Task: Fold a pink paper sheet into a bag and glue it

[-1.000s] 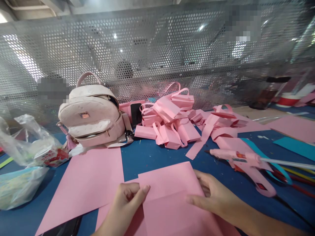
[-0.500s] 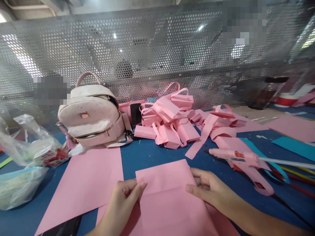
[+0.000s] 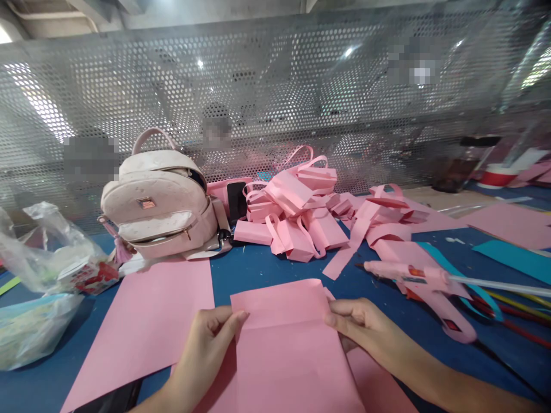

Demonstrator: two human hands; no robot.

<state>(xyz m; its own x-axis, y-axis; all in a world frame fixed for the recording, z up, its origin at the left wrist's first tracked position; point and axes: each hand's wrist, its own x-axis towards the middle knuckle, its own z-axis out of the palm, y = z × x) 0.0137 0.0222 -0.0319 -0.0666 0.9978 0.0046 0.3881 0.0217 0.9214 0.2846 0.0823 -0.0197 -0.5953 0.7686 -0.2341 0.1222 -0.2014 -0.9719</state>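
Observation:
A creased pink sheet of paper (image 3: 288,355) is held up in front of me, with a fold line running across it below its top edge. My left hand (image 3: 210,338) pinches its left edge between thumb and fingers. On the opposite edge my right hand (image 3: 365,327) grips it, thumb in front and fingers partly hidden behind. More pink paper (image 3: 383,378) lies under the held sheet. To the left, a flat pink sheet (image 3: 150,321) rests on the blue table (image 3: 241,267).
A pink glue gun (image 3: 426,281) with a glue stick lies at right. Behind are a pile of small pink paper bags (image 3: 293,212), a phone (image 3: 236,201) and a cream backpack (image 3: 159,206). Plastic bags (image 3: 34,327) sit at left. A perforated metal panel (image 3: 267,86) stands behind.
Both hands have shifted slightly left with the pink sheet. My right thumb has moved up along its edge, and the sheet's upper part looks tilted differently.

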